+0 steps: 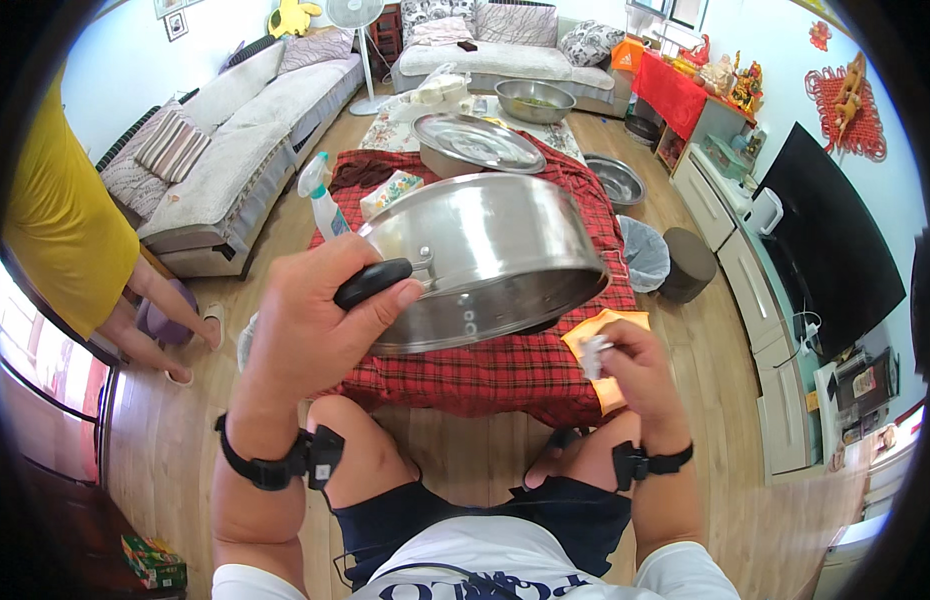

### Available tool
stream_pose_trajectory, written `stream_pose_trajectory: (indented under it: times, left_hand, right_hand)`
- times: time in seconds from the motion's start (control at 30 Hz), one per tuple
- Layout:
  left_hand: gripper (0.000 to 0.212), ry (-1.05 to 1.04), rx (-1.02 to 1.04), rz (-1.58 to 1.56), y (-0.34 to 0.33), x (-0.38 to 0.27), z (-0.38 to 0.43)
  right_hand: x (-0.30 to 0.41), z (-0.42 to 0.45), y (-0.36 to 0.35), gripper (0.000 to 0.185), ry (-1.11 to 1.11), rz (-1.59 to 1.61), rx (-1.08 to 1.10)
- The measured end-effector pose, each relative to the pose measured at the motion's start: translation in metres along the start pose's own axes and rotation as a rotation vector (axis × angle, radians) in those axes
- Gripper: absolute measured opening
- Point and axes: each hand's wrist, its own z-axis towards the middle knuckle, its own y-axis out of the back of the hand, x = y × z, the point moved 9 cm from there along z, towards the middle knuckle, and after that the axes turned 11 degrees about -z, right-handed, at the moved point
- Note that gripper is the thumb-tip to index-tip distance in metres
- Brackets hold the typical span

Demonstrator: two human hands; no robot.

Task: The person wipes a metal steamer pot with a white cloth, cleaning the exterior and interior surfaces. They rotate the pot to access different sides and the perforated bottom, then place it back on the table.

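Note:
My left hand (322, 315) grips the black side handle (373, 284) of a steel pot (487, 232), which is tipped on its side above the table, its opening facing down toward me. To the right of the pot, my right hand (637, 367) pinches a small crumpled white wad (594, 356), perhaps tissue. Behind that hand an orange cloth (585, 330) lies at the table's near right corner. Beyond the pot a large steel lid (478, 142) rests on another metal vessel (442, 162). A spray bottle (322, 195) and a tissue pack (391, 193) are left of it.
A red plaid cloth (465, 382) covers the table. At its far end are a steel basin (536, 101) with greens and some plastic bags (439, 88). A lined bin (643, 255) and a stool (687, 265) stand to the right. A person in yellow (67, 210) stands at the left.

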Motion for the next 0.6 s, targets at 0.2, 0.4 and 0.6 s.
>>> stream_pose_trajectory:
  times: [0.2,0.4,0.6]
  left_hand:
    - [0.041,-0.454,0.28,0.33,0.004,-0.05,0.04]
    - [0.037,-0.644,0.283,0.376,-0.02,-0.078,0.072]
    - [0.045,-0.395,0.043,0.124,-0.029,-0.023,0.087]
  right_hand:
    - [0.07,0.012,0.029,0.012,0.271,-0.057,-0.24]
    - [0.08,0.038,0.015,0.014,0.396,-0.071,-0.31]
    - [0.073,0.006,-0.028,0.01,0.286,-0.318,-0.521]
